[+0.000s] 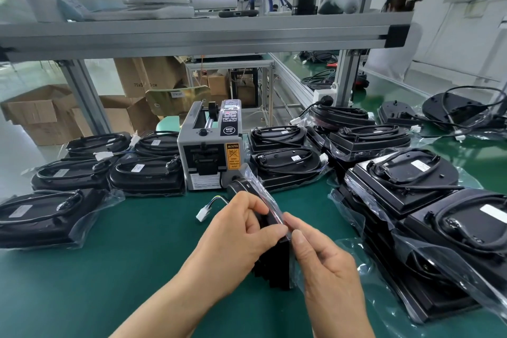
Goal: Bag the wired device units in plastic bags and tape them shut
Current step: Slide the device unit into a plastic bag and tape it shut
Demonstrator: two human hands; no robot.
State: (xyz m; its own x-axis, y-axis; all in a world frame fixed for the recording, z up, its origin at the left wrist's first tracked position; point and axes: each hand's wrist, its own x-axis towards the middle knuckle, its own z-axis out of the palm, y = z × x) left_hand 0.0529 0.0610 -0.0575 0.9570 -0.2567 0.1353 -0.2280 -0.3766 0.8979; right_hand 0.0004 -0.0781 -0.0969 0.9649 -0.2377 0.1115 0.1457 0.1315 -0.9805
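Bagging step: unit partly sleeved, mouth not yet taped.

Your left hand (241,228) curled round the black unit (274,269), holding it on edge on the green mat (137,255), near centre. Your right hand (326,269) pinched the edge of the plastic bag (263,189) between thumb and fingers, at the unit's right face. The white connector (203,213) lay left of the hands, seemingly outside the film. The tape dispenser (210,145) stood just beyond, with bagged units (148,175) to its left. Judged: sleeving was under way. The next move called for tucking the lead in, drawing the film over and folding the mouth, then taking tape.
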